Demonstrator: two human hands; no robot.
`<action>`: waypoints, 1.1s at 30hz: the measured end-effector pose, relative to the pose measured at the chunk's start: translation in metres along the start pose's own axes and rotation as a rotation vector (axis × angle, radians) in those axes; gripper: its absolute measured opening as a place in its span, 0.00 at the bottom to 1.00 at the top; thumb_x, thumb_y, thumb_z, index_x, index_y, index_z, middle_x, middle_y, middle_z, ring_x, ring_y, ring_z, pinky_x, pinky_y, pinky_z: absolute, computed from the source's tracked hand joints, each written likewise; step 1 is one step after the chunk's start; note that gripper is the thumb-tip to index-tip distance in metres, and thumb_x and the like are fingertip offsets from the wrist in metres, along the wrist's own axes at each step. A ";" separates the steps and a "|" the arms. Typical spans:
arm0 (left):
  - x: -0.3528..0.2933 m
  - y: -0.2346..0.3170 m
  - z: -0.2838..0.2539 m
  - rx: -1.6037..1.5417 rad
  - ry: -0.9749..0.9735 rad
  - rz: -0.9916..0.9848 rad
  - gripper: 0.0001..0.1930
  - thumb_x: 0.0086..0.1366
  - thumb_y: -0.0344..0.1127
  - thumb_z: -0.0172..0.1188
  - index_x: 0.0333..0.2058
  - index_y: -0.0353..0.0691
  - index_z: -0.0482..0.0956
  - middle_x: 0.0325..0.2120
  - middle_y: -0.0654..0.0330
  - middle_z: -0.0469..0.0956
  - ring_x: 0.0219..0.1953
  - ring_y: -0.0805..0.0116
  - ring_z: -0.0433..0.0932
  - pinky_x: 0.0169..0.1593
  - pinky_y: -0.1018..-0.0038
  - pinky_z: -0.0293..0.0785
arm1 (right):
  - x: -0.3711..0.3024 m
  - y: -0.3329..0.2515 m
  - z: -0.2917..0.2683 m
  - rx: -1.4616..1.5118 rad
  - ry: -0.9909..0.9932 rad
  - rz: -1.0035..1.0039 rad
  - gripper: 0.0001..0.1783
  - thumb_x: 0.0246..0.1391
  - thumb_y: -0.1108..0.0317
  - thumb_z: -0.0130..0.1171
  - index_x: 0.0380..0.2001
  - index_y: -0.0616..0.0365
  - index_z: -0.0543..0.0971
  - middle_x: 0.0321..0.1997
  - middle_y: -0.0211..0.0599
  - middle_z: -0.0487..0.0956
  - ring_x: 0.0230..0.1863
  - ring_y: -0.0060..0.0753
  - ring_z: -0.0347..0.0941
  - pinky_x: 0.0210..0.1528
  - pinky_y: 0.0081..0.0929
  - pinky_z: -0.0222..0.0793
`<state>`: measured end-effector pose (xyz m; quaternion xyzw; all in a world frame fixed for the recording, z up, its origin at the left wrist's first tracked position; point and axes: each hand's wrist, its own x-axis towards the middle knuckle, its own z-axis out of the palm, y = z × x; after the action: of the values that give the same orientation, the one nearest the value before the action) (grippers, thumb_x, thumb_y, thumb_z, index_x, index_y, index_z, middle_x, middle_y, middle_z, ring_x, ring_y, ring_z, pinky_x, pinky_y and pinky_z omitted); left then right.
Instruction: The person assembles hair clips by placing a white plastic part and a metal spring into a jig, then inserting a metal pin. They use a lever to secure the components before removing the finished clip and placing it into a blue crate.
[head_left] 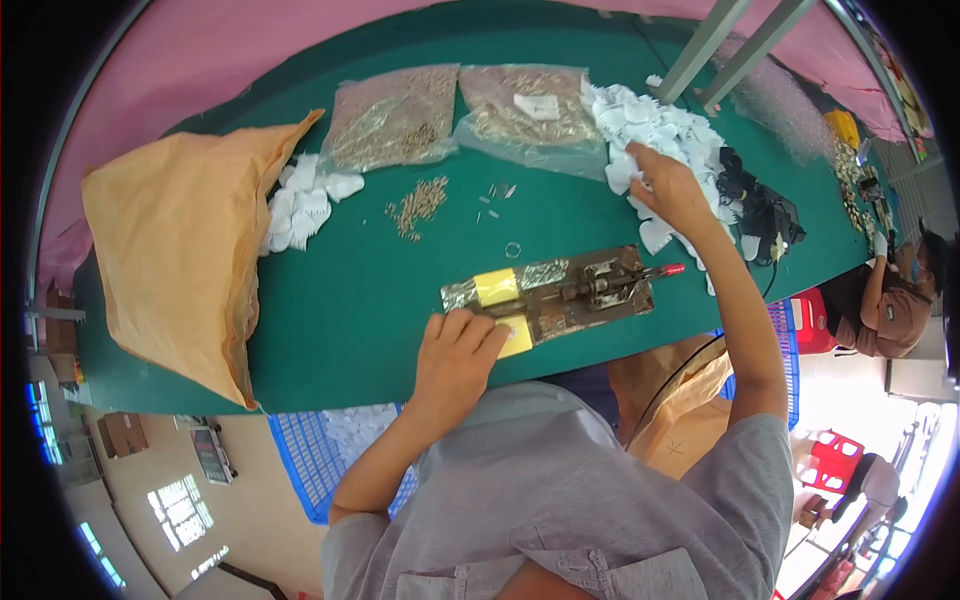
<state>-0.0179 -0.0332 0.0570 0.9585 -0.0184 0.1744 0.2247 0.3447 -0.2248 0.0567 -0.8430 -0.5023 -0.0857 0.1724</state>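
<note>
My left hand [458, 362] rests at the left end of a clamp fixture [590, 293], its fingers bent and close together beside the yellow patches. Whatever those fingers may grip is hidden beneath them. The fixture has a dark metal base, a toggle clamp and a red-tipped handle [668, 270]. Farther off on the right, my right hand [672, 190] reaches over the edge of a heap of white, comb-edged flat pieces [650, 118]. Its thumb and index finger are spread apart, with nothing seen between them.
A large brown paper bag [175, 260] stands at the left by more white pieces [300, 205]. Small metal parts [418, 207] lie mid-table, before two clear bags [390, 118] of parts. Grey posts [700, 50] rise behind the heap. Another person [890, 300] sits far right.
</note>
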 end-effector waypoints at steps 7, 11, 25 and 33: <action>0.005 -0.008 0.028 0.142 0.228 -0.021 0.19 0.54 0.26 0.68 0.46 0.47 0.86 0.39 0.69 0.79 0.45 0.63 0.72 0.50 0.64 0.64 | -0.014 -0.131 0.011 0.543 -0.203 -0.144 0.22 0.70 0.74 0.53 0.66 0.60 0.72 0.59 0.45 0.83 0.52 0.53 0.80 0.53 0.40 0.76; 0.001 -0.015 0.043 0.007 0.477 -0.142 0.25 0.53 0.25 0.75 0.51 0.46 0.82 0.48 0.59 0.79 0.50 0.57 0.73 0.53 0.61 0.67 | -0.011 -0.174 0.020 0.431 -0.329 -0.292 0.22 0.67 0.73 0.55 0.63 0.58 0.75 0.58 0.36 0.83 0.50 0.47 0.75 0.56 0.38 0.73; -0.010 -0.031 0.060 -0.609 0.311 -0.418 0.48 0.59 0.19 0.68 0.74 0.39 0.53 0.61 0.49 0.72 0.66 0.58 0.72 0.68 0.64 0.69 | -0.019 -0.206 0.030 1.025 -0.303 -0.052 0.21 0.74 0.69 0.50 0.67 0.56 0.69 0.53 0.42 0.85 0.60 0.47 0.80 0.60 0.42 0.75; -0.010 -0.033 0.060 -0.694 0.288 -0.417 0.50 0.61 0.30 0.71 0.76 0.37 0.49 0.53 0.56 0.82 0.66 0.54 0.69 0.69 0.58 0.63 | -0.021 -0.193 0.035 0.764 -0.347 0.030 0.12 0.63 0.70 0.65 0.46 0.66 0.80 0.55 0.49 0.80 0.53 0.40 0.83 0.60 0.36 0.77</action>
<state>-0.0035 -0.0299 -0.0110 0.7753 0.1496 0.2408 0.5644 0.1642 -0.1442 0.0568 -0.7277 -0.5073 0.2524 0.3866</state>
